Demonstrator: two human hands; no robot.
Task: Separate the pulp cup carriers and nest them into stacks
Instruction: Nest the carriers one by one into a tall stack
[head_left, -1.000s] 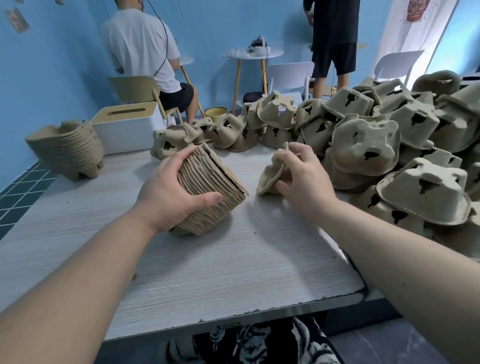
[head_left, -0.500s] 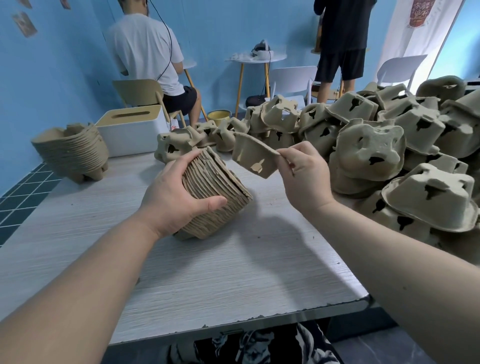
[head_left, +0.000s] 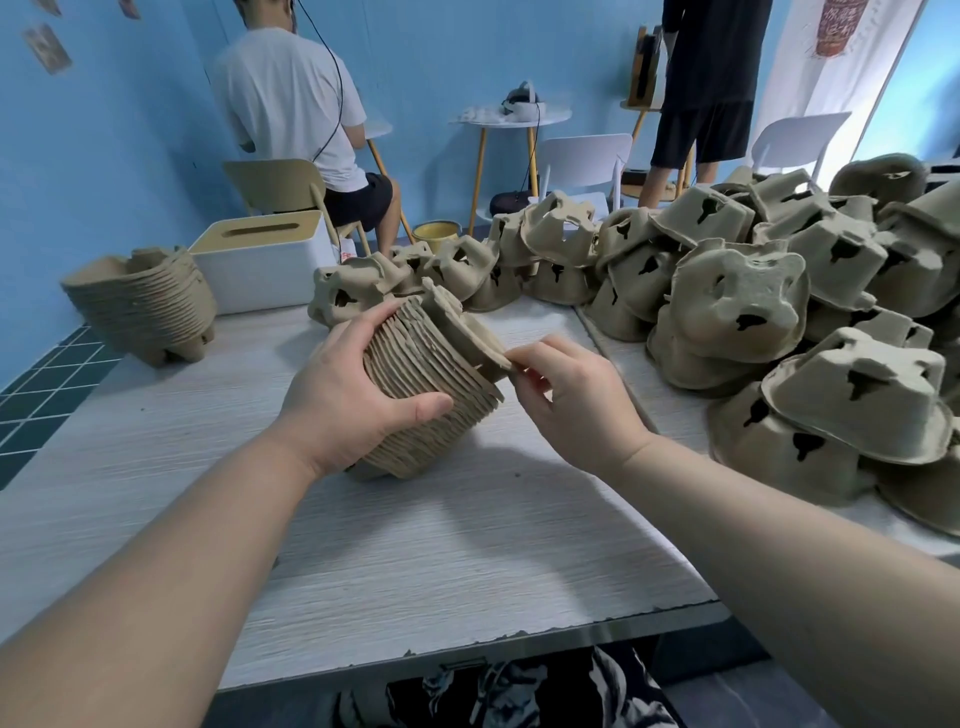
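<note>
Blue walls all round, and up front a pale wood-grain table (head_left: 415, 545) that's pretty much buried on the right side. So the left hand (head_left: 343, 395) is wrapped round a tilted nested stack of brown pulp cup carriers (head_left: 431, 384), thumb across the near side and fingers over the far side, with the stack's bottom end resting on the table. The right hand (head_left: 571, 400) pinches the edge of a single loose pulp carrier (head_left: 467, 332) between thumb and fingertips, and that one sits on the open end of the stack, not fully seated as far as I can tell. Just beside the right arm is a huge heap of unsorted upside-down pulp carriers (head_left: 753, 312) that runs along the back edge too, crowding that side of the table. Over on the far left corner stands a finished upright stack of carriers (head_left: 140, 306), with a white tissue box with a tan lid (head_left: 260, 260) right next to it. Behind all that, a person in a white shirt (head_left: 291, 98) sits on a chair facing away, and another person in dark shorts (head_left: 701, 104) stands near a small round white side table (head_left: 509, 117).
</note>
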